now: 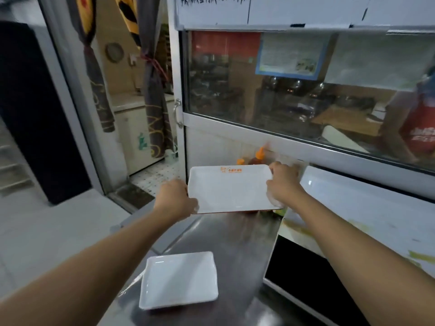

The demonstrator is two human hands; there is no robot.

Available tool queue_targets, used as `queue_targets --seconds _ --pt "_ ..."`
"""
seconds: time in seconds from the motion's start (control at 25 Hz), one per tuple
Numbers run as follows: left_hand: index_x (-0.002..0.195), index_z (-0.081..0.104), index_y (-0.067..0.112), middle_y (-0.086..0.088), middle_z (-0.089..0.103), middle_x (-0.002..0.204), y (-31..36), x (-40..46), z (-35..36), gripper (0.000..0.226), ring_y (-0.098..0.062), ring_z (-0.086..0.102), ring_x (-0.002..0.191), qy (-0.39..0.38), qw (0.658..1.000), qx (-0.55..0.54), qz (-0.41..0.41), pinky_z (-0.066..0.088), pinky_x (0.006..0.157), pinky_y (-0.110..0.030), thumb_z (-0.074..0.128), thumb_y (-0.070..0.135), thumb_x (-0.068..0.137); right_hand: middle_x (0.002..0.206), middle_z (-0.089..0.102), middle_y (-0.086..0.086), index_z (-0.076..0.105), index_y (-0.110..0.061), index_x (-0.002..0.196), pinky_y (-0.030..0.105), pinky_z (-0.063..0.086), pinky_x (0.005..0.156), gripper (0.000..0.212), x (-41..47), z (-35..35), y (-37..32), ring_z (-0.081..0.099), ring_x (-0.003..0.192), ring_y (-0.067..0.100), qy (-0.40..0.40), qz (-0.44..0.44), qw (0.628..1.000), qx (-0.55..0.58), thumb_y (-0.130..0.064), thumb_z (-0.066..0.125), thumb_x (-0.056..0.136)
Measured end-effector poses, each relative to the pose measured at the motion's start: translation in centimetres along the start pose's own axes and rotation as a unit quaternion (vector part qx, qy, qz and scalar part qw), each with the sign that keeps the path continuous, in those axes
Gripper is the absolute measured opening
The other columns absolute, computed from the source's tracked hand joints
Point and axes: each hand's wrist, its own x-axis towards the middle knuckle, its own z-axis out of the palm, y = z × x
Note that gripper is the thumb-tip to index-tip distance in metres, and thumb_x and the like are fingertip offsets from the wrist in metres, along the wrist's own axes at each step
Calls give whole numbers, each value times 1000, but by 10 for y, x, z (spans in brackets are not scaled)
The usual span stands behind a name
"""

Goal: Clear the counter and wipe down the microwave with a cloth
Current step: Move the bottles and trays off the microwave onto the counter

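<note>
A white rectangular plate with an orange logo hangs above the steel counter, held level between both hands. My left hand grips its left edge and my right hand grips its right edge. A second white rectangular plate lies flat on the counter, nearer to me. The white microwave stands at the right, its dark door facing left. No cloth is in view.
Two orange-capped sauce bottles stand at the back of the counter, partly hidden behind the held plate. A glass partition rises behind the counter. An open doorway with curtains is at the left, and tiled floor lies beyond the counter's left edge.
</note>
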Motion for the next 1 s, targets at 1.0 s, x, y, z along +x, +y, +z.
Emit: queue_targets --seconds 1.0 --pt "105 53 12 -10 65 98 -234 -58 110 29 -30 52 111 -84 981 57 -164 45 95 -40 63 21 80 110 61 15 55 -4 103 37 46 85 23 -110 247 -7 55 103 34 -152 10 987 49 -1 58 80"
